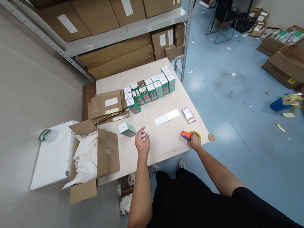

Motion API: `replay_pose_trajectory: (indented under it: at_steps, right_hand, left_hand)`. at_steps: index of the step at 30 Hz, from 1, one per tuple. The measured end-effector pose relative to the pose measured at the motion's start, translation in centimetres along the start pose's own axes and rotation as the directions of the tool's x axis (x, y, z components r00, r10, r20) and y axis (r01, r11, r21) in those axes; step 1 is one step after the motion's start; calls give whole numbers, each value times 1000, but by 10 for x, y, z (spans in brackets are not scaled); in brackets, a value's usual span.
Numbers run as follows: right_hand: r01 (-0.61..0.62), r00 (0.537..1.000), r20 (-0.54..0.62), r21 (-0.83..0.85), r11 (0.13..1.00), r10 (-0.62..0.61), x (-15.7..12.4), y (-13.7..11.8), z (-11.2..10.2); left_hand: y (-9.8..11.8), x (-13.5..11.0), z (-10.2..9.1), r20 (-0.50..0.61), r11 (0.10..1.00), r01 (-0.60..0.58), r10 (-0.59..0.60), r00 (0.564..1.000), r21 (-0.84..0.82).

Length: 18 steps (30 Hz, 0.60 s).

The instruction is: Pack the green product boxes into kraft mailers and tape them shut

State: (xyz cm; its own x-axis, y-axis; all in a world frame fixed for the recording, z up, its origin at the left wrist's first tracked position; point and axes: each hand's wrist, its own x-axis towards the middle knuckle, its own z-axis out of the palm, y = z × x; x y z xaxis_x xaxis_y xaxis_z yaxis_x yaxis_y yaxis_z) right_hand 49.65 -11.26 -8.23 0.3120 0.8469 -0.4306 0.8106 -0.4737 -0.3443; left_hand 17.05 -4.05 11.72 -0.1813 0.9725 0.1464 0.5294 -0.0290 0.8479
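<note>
On the pale table (161,144), a small white-and-green box (127,129) lies tilted on its side. My left hand (142,143) is beside its right end, fingers partly bent and apart, with no object visible in them; whether the fingertips touch the box I cannot tell. Near the table's front right corner, my right hand (195,141) grips an orange tape dispenser (186,135) carrying a yellow roll. A white paper strip (167,117) lies between the hands, farther back. To its right is a blurred pinkish stack (188,114).
Several green-and-white boxes (151,91) stand in rows behind, with flat cardboard mailers (108,104) to their left. An open carton (107,151) of white paper stands at the left. Behind is a shelf (127,34) with cartons; scraps litter the blue floor (233,118).
</note>
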Motion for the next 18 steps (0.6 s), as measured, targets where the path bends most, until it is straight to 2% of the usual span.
replay_pose_trajectory:
  at_steps: [3, 5, 7, 9, 14, 18]
  right_hand:
    - [-67, 998, 12, 23, 997, 67, -1, -13, -6]
    - [-64, 998, -24, 44, 997, 65, -1, -25, -13]
    - [6, 995, -98, 98, 995, 4, -1, -41, -21]
    - [127, 979, -179, 187, 974, -94, 1, -64, -28]
    - [366, 923, -268, 395, 843, -275, 5, -146, -37]
    - [475, 880, -279, 462, 749, -386, 4, -225, -35]
  left_hand:
    - [8, 5, 3, 21, 1000, -26, 27, 999, -17]
    - [13, 10, 1, 13, 999, -42, 42, 999, -28]
    - [16, 13, -5, -8, 998, -47, 47, 999, -39]
    - [16, 14, -13, -29, 998, -45, 44, 999, -48]
    - [-2, 22, -43, -76, 997, -31, 25, 997, -76]
    - [-25, 47, -83, -143, 995, -6, -9, 990, -103]
